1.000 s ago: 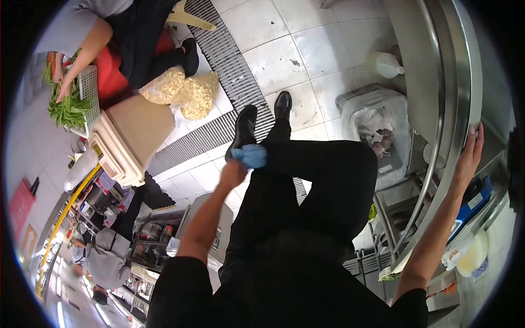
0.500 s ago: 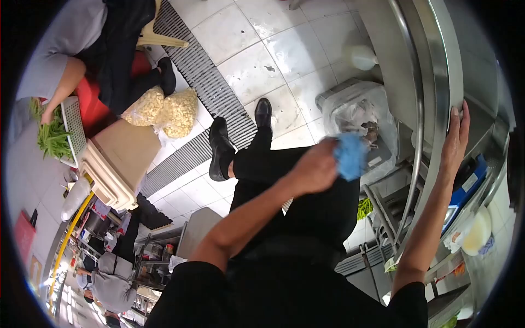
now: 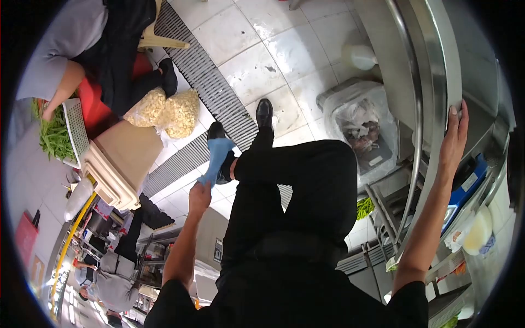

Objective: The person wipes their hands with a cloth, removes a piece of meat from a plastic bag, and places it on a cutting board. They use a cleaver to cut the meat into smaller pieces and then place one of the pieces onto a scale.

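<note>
A blue cloth (image 3: 220,154) hangs stretched from my left hand (image 3: 200,198), whose fingers are closed around one end. It passes in front of my left black shoe (image 3: 216,131). My right hand (image 3: 455,131) rests with fingers extended along the metal edge (image 3: 440,71) of a steel counter, and it holds nothing. Below that counter, a bin lined with a clear plastic bag (image 3: 363,128) contains dark and whitish waste. My right black shoe (image 3: 264,112) is on the tiled floor.
Two clear bags of pale pieces (image 3: 180,113) sit beside a floor grate (image 3: 199,60). Near a beige container (image 3: 123,156), another person's hand (image 3: 48,113) touches leafy greens (image 3: 54,139) in a white basket (image 3: 76,128). A steel rail (image 3: 418,104) curves along the counter.
My left hand has swung from near the lined bin leftward across my legs, carrying the blue cloth, which now hangs longer. My right hand stays on the counter edge.
</note>
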`<state>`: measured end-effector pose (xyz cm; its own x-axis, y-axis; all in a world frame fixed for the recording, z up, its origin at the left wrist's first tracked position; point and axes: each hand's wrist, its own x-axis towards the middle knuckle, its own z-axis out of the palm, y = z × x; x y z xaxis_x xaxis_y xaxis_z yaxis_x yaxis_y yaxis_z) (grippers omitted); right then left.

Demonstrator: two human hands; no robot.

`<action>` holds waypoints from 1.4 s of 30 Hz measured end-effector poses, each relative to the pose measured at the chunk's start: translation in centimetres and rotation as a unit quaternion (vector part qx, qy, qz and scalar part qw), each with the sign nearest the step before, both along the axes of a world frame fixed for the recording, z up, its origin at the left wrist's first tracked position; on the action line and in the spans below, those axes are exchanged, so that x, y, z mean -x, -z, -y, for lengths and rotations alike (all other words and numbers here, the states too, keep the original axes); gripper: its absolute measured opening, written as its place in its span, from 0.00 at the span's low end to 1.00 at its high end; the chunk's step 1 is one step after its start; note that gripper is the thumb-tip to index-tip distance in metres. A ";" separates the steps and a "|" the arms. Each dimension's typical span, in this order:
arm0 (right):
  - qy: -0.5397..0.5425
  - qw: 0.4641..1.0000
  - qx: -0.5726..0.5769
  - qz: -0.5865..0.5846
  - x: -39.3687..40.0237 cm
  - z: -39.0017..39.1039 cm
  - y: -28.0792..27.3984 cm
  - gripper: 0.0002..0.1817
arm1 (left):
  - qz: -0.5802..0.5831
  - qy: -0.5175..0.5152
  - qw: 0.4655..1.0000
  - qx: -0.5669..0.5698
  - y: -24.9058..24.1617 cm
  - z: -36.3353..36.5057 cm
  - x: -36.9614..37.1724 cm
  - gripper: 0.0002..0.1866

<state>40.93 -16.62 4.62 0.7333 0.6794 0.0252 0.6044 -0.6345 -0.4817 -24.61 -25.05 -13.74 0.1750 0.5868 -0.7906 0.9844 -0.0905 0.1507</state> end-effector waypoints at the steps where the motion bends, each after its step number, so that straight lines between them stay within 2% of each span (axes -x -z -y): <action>1: 0.002 1.000 0.010 -0.003 0.0 0.6 -0.1 0.34 | 0.091 -0.183 0.977 0.062 -3.7 -1.3 -2.8 0.14; 2: 0.008 0.999 -0.005 -0.031 -0.2 0.5 0.1 0.34 | 0.178 -0.364 0.908 0.111 -5.3 -1.6 -5.1 0.17; 3: 0.014 0.998 -0.023 -0.059 -0.3 0.2 0.3 0.35 | 0.259 -0.194 0.946 0.002 -2.6 0.9 -5.8 0.17; 4: 0.012 0.998 -0.024 -0.060 -0.2 0.1 0.3 0.35 | 0.329 -0.012 0.938 -0.107 0.3 3.2 -6.6 0.17; 5: 0.014 0.998 -0.021 -0.052 -0.2 0.0 0.2 0.34 | 0.365 0.096 0.900 -0.217 1.5 2.3 -9.6 0.17; 6: 0.015 0.999 -0.017 -0.044 -0.2 0.0 0.2 0.34 | 0.390 0.202 0.839 -0.322 2.6 1.2 -11.8 0.17; 7: 0.016 0.999 -0.022 -0.041 -0.4 -0.2 0.4 0.34 | 0.255 0.120 0.947 -0.157 4.3 1.2 -11.4 0.17; 8: 0.019 0.998 -0.037 -0.057 -0.8 -0.2 0.4 0.34 | 0.104 0.027 0.994 0.025 5.7 1.9 -10.9 0.18; 9: 0.022 0.996 -0.038 -0.083 -0.5 0.4 0.3 0.34 | 0.034 -0.026 0.999 -0.001 6.6 1.3 -9.5 0.21; 10: 0.018 0.995 -0.043 -0.086 -0.4 0.3 0.3 0.34 | 0.047 -0.007 0.999 -0.025 7.6 0.3 -6.6 0.22; 11: 0.009 0.999 -0.025 -0.042 -0.6 0.0 0.4 0.34 | -0.007 -0.026 0.999 -0.028 10.5 1.8 -1.5 0.22; 13: 0.008 1.000 0.011 -0.001 -0.6 0.5 0.2 0.34 | -0.033 -0.047 0.998 -0.021 6.2 -0.1 0.8 0.21; 14: 0.008 1.000 0.005 -0.006 -0.4 0.5 0.2 0.34 | -0.011 -0.097 0.994 -0.057 4.1 -0.5 1.2 0.19; 16: 0.006 1.000 -0.004 -0.010 -0.7 0.3 0.4 0.35 | -0.060 -0.184 0.981 -0.001 -1.0 -0.8 -1.0 0.18; 18: 0.009 1.000 -0.006 -0.026 -1.6 0.9 0.8 0.36 | 0.165 -0.160 0.957 -0.179 0.6 3.7 -1.7 0.22; 19: 0.005 1.000 -0.005 -0.024 -1.6 0.9 0.9 0.36 | 0.114 -0.077 0.985 -0.109 3.0 5.3 -1.1 0.28; 20: 0.005 1.000 -0.009 -0.024 -1.5 1.0 0.9 0.36 | 0.055 -0.004 0.992 -0.117 5.1 5.9 -1.2 0.28; 22: 0.005 1.000 -0.013 -0.003 -1.5 0.8 1.0 0.36 | -0.012 0.049 0.992 -0.111 8.2 2.8 -1.4 0.29; 24: 0.012 1.000 0.003 0.003 -1.2 0.7 0.6 0.38 | -0.035 0.048 0.984 -0.170 9.9 -2.4 -1.8 0.29; 26: -0.008 1.000 -0.008 -0.022 -1.5 0.7 0.6 0.39 | -0.057 0.155 0.967 -0.197 12.7 -7.5 -0.9 0.25; 28: -0.017 1.000 -0.003 -0.006 -1.3 0.7 0.6 0.40 | -0.158 0.287 0.943 0.048 14.3 -13.9 -3.4 0.20; 30: -0.004 1.000 -0.011 -0.026 -1.3 0.5 0.5 0.37 | -0.144 0.276 0.925 0.218 16.9 -12.1 -4.7 0.16; 31: -0.001 1.000 -0.013 -0.026 -1.3 0.5 0.6 0.37 | -0.166 0.318 0.906 0.226 15.5 -10.6 -6.3 0.18; 32: -0.010 1.000 -0.011 -0.022 -1.3 0.6 0.6 0.36 | -0.135 0.299 0.903 0.278 19.1 -7.6 -5.3 0.20; 33: -0.021 1.000 -0.007 -0.019 -1.3 0.6 0.4 0.35 | -0.165 0.215 0.915 0.300 17.1 -6.8 -7.2 0.22; 34: -0.018 1.000 -0.013 -0.016 -1.4 0.6 0.4 0.35 | -0.152 0.209 0.919 0.297 15.3 -7.0 -7.8 0.22; 36: -0.021 0.998 -0.032 -0.058 -1.6 0.9 0.7 0.34 | -0.153 0.145 0.926 0.312 15.1 -7.1 -6.9 0.23; 38: -0.033 0.998 -0.039 -0.033 -1.4 0.8 0.7 0.33 | -0.101 0.076 0.966 0.225 12.5 -7.2 -7.0 0.24; 39: -0.012 0.999 -0.028 -0.032 -0.9 0.6 0.4 0.33 | -0.097 0.073 0.970 0.213 13.0 -6.9 -6.8 0.26; 40: 0.011 0.999 -0.016 -0.031 -0.4 0.4 0.1 0.32 | -0.079 0.057 0.983 0.155 12.7 -6.7 -6.8 0.26; 42: 0.030 0.997 -0.020 -0.075 0.3 -0.1 -0.3 0.33 | 0.060 0.173 0.980 0.082 17.1 -6.2 -5.0 0.24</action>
